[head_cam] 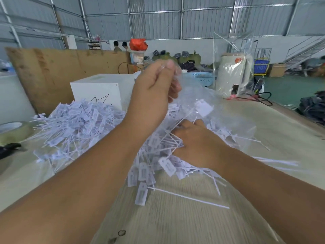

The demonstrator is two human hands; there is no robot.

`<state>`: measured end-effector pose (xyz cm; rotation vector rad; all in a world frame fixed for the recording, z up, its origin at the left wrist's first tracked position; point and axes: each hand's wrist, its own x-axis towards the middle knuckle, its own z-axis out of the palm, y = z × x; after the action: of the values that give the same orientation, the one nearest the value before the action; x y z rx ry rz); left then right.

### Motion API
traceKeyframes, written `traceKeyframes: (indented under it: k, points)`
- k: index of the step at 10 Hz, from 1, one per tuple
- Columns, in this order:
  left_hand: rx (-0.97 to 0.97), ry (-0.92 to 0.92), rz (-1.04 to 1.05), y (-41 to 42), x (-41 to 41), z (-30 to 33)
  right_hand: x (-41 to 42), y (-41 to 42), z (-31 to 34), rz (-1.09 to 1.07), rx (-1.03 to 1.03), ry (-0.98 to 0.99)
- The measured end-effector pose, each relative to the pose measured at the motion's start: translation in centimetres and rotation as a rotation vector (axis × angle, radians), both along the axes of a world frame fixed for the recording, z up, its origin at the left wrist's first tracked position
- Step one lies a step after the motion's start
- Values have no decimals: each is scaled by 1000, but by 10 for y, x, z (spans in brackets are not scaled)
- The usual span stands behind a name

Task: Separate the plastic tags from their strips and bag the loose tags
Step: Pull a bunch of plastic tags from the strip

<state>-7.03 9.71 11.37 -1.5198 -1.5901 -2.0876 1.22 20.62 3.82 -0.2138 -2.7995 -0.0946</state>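
Note:
A big heap of white plastic tags (79, 124) with thin tails covers the table's middle and left. My left hand (154, 88) is raised above the heap and pinches the rim of a clear plastic bag (207, 95) between thumb and fingers. The bag spreads down to the right over the tags. My right hand (197, 143) is lower, its fingers curled around a bunch of loose tags (168, 138) at the bag's mouth. More loose tags (142, 192) lie scattered on the table in front of it.
A white box (98, 90) stands behind the heap, with a brown board (52, 71) behind that. A tape roll (12, 131) and a black tool (8, 148) lie at the left edge. A cream appliance (232, 76) in clear plastic stands at the back right.

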Motion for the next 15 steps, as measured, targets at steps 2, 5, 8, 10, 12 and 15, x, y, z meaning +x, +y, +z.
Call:
traceKeyframes:
  k: [2, 5, 8, 10, 12, 15]
  points:
    - [-48, 135, 117, -35, -5, -31, 1, 17, 15, -230, -326, -22]
    - [-439, 680, 672, -70, -77, -79, -2, 19, 21, -407, -373, -71]
    - [327, -752, 202, -73, -87, -55, -15, 19, 19, -453, -397, 107]
    - [-276, -139, 418, -78, -69, -62, -19, 9, 17, -529, -344, -44]
    - [-472, 497, 601, -72, -51, -52, -12, 4, 23, -492, -202, -85]
    - [-959, 888, 689, -17, -38, -60, 0, -20, 32, -544, 159, -194]
